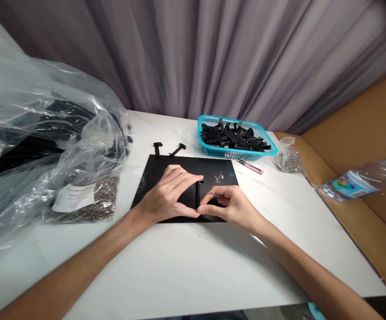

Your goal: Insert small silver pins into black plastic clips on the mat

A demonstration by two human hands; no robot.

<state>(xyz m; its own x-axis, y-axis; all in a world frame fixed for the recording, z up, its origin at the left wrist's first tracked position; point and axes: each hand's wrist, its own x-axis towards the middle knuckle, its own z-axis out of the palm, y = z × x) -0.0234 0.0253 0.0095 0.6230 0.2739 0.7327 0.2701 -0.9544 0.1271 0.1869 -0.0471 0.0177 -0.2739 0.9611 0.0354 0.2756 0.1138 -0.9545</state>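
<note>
My left hand [170,192] grips a slim black plastic part [198,194] between thumb and forefinger, one at each end, and holds it upright over the black mat [182,201]. At the part's near end, the thumb and forefinger of my right hand [230,203] are pinched together; whatever tiny piece may sit between them is hidden. A thin metal tool [217,194] pokes out from the curled right fingers; its kind is unclear. Small shiny metal bits [218,178] lie on the mat to the right. Two similar black parts, one of them a T-shaped piece [178,149], rest beyond the mat.
A blue basket [202,150] full of black parts stands at the back. Beside it are a pink-handled cutter [253,167] and a small bag of metal pieces [289,159]. Large clear bags [89,133] fill the left. A plastic bottle [363,181] lies by the cardboard box [356,129].
</note>
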